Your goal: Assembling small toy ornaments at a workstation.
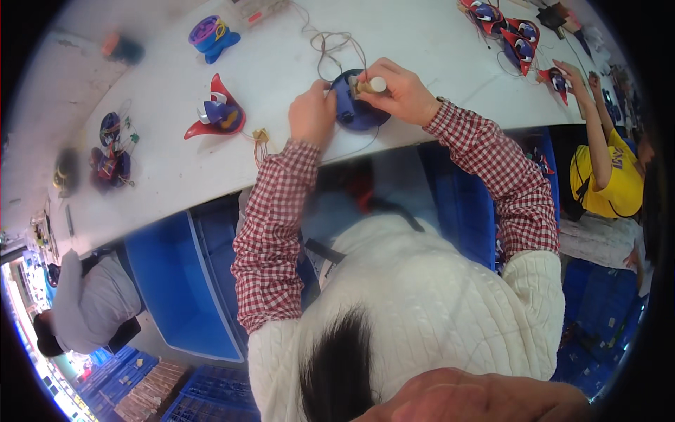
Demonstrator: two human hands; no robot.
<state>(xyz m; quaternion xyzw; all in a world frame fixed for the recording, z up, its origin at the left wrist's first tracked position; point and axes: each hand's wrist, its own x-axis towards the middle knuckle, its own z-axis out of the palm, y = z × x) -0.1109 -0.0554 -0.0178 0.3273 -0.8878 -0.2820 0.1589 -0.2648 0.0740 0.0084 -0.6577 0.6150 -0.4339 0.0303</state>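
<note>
A dark blue round plastic part [361,117] lies on the white table in front of me, with small black pieces on its face. My left hand [313,112] is closed at the part's left edge, its fingers curled against it. In my right hand [402,91] is a short tan tool with a pale round end [377,85], held over the upper part of the disc. The tool's working tip is hard to make out. Thin wires [330,46] run from above down to the disc. To the left sits a red and purple horned toy part [220,112] with a wired connector [261,135] nearby.
A blue and purple cup-like part [212,36] stands at the back. Several red horned pieces [520,43] are grouped at the far right, beside a co-worker in yellow [606,176]. Wired parts [112,158] lie at the left. Below the table edge is a blue bin [176,281].
</note>
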